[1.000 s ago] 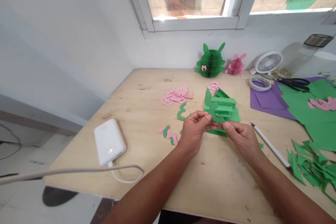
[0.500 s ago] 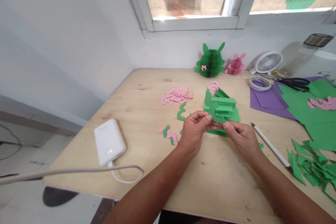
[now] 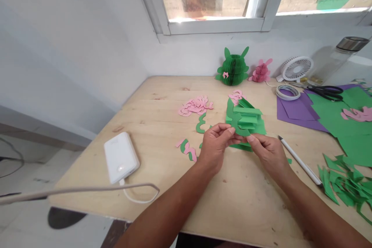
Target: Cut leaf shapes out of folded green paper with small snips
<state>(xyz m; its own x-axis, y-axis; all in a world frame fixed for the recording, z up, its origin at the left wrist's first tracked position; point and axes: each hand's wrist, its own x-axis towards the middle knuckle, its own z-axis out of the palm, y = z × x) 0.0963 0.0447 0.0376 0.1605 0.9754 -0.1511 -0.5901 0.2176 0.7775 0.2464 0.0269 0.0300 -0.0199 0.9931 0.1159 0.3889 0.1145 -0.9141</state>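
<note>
My left hand (image 3: 216, 145) is closed, thumb and fingers pinching the lower edge of a curvy green paper cutout (image 3: 235, 118). Close by on its right, my right hand (image 3: 269, 153) pinches the cutout's other end between thumb and forefinger. Directly behind the cutout lie folded green paper pieces (image 3: 250, 111), partly covered by it. Pink paper cutouts (image 3: 236, 95) touch the far side of that pile. Left of my left hand are a curved green cutout (image 3: 200, 124) and some mixed pink and green pieces (image 3: 188, 150).
A pink cutout pile (image 3: 194, 105), a power bank (image 3: 120, 157) with cable, and a pen (image 3: 300, 161) lie around the hands. Green scraps (image 3: 345, 182), purple sheets (image 3: 296, 110), tape (image 3: 287, 92) and scissors (image 3: 327, 92) are at right. Paper figures (image 3: 233, 69) and a fan (image 3: 296, 68) stand behind.
</note>
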